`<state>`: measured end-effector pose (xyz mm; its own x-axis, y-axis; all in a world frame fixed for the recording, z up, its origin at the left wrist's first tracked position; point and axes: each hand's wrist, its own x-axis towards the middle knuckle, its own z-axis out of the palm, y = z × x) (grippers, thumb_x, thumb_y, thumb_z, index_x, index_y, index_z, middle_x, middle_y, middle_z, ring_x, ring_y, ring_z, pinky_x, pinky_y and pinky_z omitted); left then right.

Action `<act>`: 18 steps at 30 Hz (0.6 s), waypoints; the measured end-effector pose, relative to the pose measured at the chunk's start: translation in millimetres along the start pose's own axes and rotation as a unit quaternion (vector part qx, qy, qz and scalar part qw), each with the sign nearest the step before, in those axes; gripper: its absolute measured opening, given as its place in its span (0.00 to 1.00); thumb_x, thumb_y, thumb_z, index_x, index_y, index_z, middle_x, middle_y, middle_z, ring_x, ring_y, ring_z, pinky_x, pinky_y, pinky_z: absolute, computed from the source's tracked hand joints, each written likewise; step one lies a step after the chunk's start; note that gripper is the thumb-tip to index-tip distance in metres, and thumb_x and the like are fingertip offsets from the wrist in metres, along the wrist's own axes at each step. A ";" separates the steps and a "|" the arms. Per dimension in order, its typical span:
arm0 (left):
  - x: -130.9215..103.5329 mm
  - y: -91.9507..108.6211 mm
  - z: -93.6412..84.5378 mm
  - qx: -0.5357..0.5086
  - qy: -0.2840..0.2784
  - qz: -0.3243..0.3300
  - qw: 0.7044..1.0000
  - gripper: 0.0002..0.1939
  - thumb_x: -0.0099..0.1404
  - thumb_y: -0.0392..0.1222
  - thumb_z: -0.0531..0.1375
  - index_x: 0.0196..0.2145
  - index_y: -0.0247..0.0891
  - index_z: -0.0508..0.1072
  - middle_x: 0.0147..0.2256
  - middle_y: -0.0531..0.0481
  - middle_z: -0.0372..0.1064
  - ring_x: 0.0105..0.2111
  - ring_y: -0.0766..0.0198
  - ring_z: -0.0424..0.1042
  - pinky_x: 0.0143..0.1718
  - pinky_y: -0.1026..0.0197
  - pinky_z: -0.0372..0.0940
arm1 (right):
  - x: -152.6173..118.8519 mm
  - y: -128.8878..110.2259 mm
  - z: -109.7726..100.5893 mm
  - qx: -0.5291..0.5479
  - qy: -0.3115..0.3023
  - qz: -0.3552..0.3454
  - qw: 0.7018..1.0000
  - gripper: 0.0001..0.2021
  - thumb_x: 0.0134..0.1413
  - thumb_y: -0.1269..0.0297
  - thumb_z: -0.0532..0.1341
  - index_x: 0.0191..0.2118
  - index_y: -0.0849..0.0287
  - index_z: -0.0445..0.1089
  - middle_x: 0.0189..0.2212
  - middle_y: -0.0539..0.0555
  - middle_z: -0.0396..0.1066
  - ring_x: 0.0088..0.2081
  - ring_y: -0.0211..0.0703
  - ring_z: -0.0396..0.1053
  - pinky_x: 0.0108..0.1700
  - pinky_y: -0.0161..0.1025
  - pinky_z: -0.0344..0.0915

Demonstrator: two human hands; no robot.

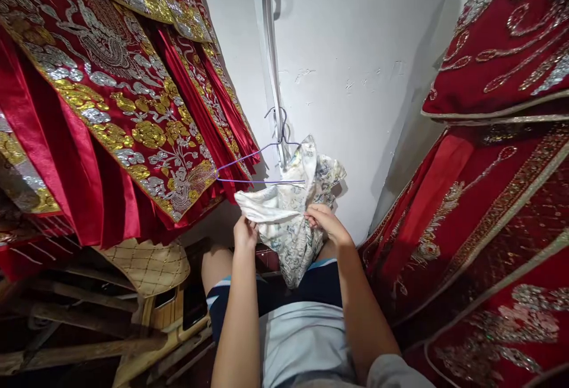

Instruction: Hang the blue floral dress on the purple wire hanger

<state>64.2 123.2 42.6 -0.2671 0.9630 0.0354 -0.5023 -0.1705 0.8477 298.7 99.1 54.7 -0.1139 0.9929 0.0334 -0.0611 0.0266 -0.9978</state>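
A white garment with a pale floral print (pixel 288 246) hangs partly on a thin purple wire hanger (pixel 249 181), in front of the wall. The hanger's left arm is bare; the right arm runs under the cloth. My left hand (pixel 246 233) grips the garment's left edge from below, its fingertips partly hidden by the fabric. My right hand (pixel 328 221) is closed in a pinch on the cloth near its middle, with a fold stretched between both hands. The garment's lower part drapes to a point above my lap.
Red garments with gold and silver embroidery (pixel 146 133) hang at the left, and beaded red ones (pixel 462 198) at the right. A white strap (pixel 271 50) runs down the white wall (pixel 355 32) to the hanger. Wooden furniture with a quilted beige pad (pixel 146 266) stands lower left.
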 end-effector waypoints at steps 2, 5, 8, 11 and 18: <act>-5.4 -11.5 8.0 0.032 0.001 -0.044 0.999 0.10 0.56 0.44 0.66 0.27 0.37 0.70 0.23 0.52 0.68 0.26 0.65 0.69 0.33 0.63 0.63 | -1.9 10.7 -18.4 -0.011 0.044 0.041 0.998 0.11 0.45 0.63 0.61 0.19 0.59 0.64 0.13 0.45 0.57 0.18 0.32 0.55 0.21 0.31 0.49; -16.8 -9.6 22.4 0.057 -0.052 -0.079 0.994 0.15 0.48 0.46 0.71 0.28 0.35 0.72 0.26 0.51 0.70 0.28 0.65 0.70 0.35 0.63 0.64 | -3.4 23.7 -39.6 -0.033 0.076 0.081 0.993 0.12 0.46 0.61 0.64 0.19 0.59 0.64 0.13 0.46 0.58 0.16 0.32 0.54 0.19 0.32 0.48; -41.5 0.6 44.9 0.070 -0.183 -0.037 0.980 0.16 0.52 0.50 0.69 0.29 0.35 0.73 0.31 0.50 0.72 0.34 0.64 0.71 0.42 0.62 0.65 | -2.3 24.4 -40.6 -0.032 0.093 0.072 0.993 0.15 0.50 0.53 0.64 0.24 0.60 0.68 0.17 0.50 0.65 0.19 0.35 0.60 0.21 0.33 0.54; -79.8 3.6 73.8 0.202 -0.317 0.060 0.925 0.12 0.60 0.48 0.64 0.29 0.36 0.74 0.30 0.50 0.70 0.34 0.63 0.69 0.43 0.61 0.63 | -4.8 16.5 -24.6 0.015 0.040 0.046 0.998 0.23 0.51 0.40 0.61 0.28 0.59 0.70 0.21 0.52 0.68 0.26 0.40 0.66 0.28 0.36 0.62; -124.0 1.6 92.1 0.338 -0.353 0.199 0.849 0.10 0.68 0.43 0.57 0.35 0.37 0.77 0.35 0.46 0.71 0.38 0.60 0.69 0.44 0.60 0.62 | -27.6 9.3 -12.4 0.138 -0.153 0.120 0.971 0.29 0.50 0.32 0.58 0.37 0.56 0.74 0.27 0.56 0.71 0.33 0.49 0.70 0.35 0.42 0.68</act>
<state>172.2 22.6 88.4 0.3749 0.7832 0.4961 0.1629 -0.5825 0.7964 313.5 73.4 43.8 -0.4455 0.8842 -0.1407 -0.2555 -0.2762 -0.9265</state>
